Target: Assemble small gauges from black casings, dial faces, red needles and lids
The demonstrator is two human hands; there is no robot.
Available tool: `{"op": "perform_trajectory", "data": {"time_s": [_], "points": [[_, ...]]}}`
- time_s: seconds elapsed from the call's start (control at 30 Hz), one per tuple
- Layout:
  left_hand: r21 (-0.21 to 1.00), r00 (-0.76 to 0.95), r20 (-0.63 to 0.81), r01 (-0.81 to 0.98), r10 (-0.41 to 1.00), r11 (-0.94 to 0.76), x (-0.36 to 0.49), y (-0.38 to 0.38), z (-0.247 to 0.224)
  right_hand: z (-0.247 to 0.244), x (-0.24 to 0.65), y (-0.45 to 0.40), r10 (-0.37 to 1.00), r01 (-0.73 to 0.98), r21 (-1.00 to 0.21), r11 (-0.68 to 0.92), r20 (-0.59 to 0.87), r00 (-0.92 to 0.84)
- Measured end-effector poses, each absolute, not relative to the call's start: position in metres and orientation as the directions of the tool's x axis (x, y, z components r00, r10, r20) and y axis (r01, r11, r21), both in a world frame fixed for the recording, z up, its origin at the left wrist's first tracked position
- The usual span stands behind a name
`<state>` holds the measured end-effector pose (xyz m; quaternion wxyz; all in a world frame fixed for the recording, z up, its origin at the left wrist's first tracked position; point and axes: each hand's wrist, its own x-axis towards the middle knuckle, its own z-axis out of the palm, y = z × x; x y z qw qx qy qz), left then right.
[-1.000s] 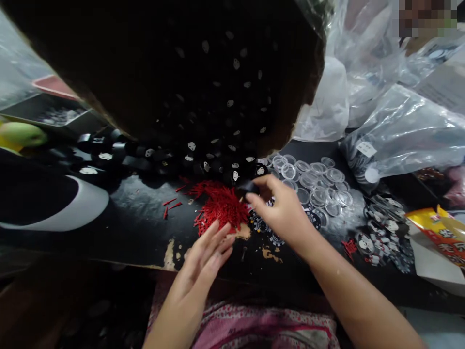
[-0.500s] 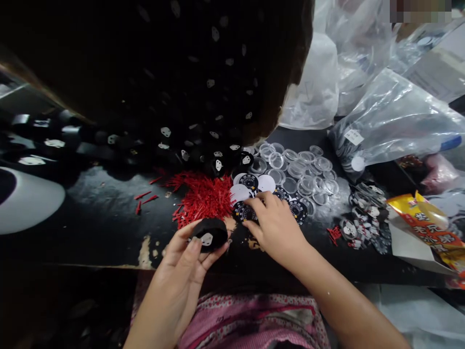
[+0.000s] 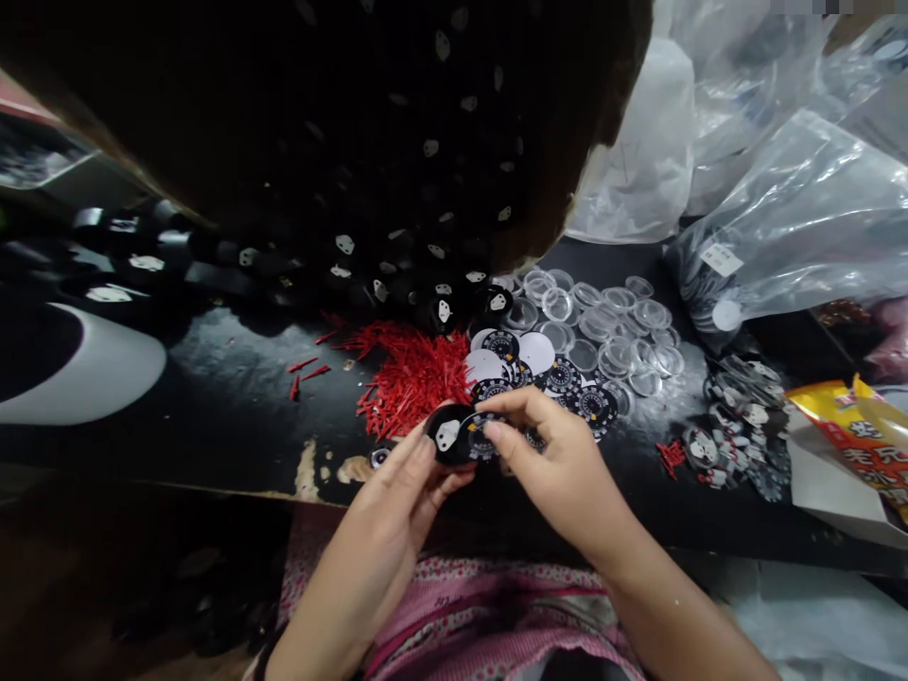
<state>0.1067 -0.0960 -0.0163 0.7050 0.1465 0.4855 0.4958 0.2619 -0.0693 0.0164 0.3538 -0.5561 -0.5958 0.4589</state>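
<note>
Between the fingers of my left hand [image 3: 404,482] is a round black casing [image 3: 446,433] with a pale metal plate on its face. My right hand [image 3: 550,449] pinches a printed black dial disc [image 3: 480,437] by its edge, tilted against the casing's right side and overlapping it. Just beyond my hands lies a heap of red pointers [image 3: 415,374]. To its right, black dial discs [image 3: 594,405] are spread out, some turned white side up [image 3: 535,353]. Clear round covers [image 3: 600,322] are piled behind them.
Many black casings [image 3: 444,312] spill from a large dark container above. A white rounded object [image 3: 120,364] stands at left. On the right are small metal parts [image 3: 744,421], a plastic bag [image 3: 801,236] and a yellow-orange packet [image 3: 851,430]. The table's front edge is worn.
My right hand has picked up a dial disc from the pile and brought it to the casing. My left hand has moved slightly right and up with the casing. The view has shifted.
</note>
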Motion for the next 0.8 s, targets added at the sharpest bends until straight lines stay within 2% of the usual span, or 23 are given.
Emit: {"op": "perform_trajectory", "data": {"time_s": [0.07, 0.17, 0.27, 0.37, 0.5, 0.6, 0.8], "points": [[0.711, 0.037, -0.539, -0.516, 0.841, 0.478, 0.108, -0.098, -0.018, 0.017, 0.253, -0.072, 0.993, 0.447, -0.893, 0.062, 0.011, -0.114], [0.795, 0.036, -0.472, -0.413, 0.881, 0.443, 0.106, -0.102, -0.025, 0.016, 0.247, -0.073, 0.993, 0.474, -0.876, 0.092, 0.048, -0.104], [0.854, 0.073, -0.411, -0.318, 0.909, 0.412, 0.101, -0.106, -0.034, 0.017, 0.251, -0.071, 0.992, 0.497, -0.866, 0.051, -0.012, -0.123], [0.867, 0.141, -0.39, -0.277, 0.91, 0.415, 0.096, -0.107, -0.038, 0.023, 0.258, -0.067, 0.971, 0.512, -0.858, 0.043, -0.085, -0.224], [0.894, 0.184, -0.369, -0.199, 0.911, 0.402, 0.09, -0.104, -0.032, 0.033, 0.263, -0.065, 0.954, 0.56, -0.821, 0.11, -0.072, -0.293], [0.909, 0.187, -0.366, -0.138, 0.912, 0.393, 0.089, -0.101, -0.027, 0.035, 0.262, -0.066, 0.953, 0.588, -0.804, 0.09, -0.103, -0.286], [0.87, 0.202, -0.393, -0.234, 0.897, 0.434, 0.093, -0.102, -0.027, 0.029, 0.263, -0.064, 0.961, 0.531, -0.845, -0.058, -0.192, -0.201]]}}
